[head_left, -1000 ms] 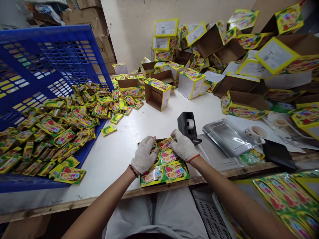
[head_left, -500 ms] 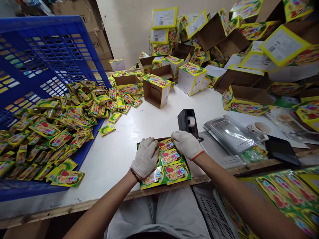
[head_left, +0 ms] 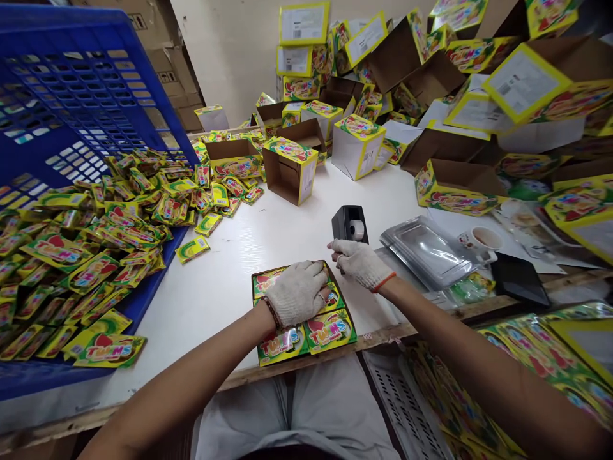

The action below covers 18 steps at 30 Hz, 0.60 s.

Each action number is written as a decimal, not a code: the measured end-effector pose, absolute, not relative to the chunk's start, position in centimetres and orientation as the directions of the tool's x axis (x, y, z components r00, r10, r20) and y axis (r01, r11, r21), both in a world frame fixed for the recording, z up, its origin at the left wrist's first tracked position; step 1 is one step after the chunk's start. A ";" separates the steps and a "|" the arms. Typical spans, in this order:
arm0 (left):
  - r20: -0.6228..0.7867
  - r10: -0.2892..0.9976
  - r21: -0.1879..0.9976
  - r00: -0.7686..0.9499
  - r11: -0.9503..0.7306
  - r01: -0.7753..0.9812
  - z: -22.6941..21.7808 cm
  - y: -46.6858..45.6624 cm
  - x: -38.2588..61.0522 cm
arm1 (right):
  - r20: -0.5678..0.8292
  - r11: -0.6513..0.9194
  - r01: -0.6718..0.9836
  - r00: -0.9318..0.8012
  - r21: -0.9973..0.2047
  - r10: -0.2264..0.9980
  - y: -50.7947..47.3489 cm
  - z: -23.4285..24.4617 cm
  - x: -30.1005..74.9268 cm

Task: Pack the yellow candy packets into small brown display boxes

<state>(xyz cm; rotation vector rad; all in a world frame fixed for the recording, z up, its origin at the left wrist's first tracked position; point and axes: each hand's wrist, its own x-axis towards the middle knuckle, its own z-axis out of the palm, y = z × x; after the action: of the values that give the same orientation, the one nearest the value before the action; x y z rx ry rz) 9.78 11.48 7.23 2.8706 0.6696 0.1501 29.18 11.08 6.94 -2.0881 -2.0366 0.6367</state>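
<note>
White and glossy, faintly scuffed, the tabletop (head_left: 230, 246) runs back toward a pale wall (head_left: 230, 57) and ends at the front in a strip of bare wood (head_left: 239, 382). By that front edge, before the person's lap, fruit-printed packs (head_left: 330, 330) lie side by side in a shallow box (head_left: 340, 287). Over them rests the left hand (head_left: 297, 295) in a knitted white glove, palm down, fingers extended and lying along the packs. The right hand (head_left: 360, 263), gloved alike, is beside a black tape dispenser (head_left: 342, 223), fingers bent; whether they grip anything I cannot tell. To the left, small packets (head_left: 110, 236) heap up in a blue plastic crate (head_left: 71, 22) and spill onto the white surface, with brown cartons (head_left: 167, 70) stacked behind. Across the back and right, printed cardboard boxes (head_left: 357, 147) pile untidily, many gaping open. Nearer on the right lie a clear plastic container (head_left: 426, 252), a cup (head_left: 472, 243) and a flat dark object (head_left: 520, 281).
</note>
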 end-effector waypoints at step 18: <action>-0.028 0.368 0.243 0.929 -0.899 0.364 6.8 12.3 10.3 | -0.417 -0.188 0.891 -0.001 -0.414 0.909 11.2 8.0 28.1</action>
<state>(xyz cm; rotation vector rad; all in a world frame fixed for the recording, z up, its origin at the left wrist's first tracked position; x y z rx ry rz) 10.31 12.34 6.85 2.8427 0.5479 0.0278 28.05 11.16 7.98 -2.1989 -1.9821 0.9600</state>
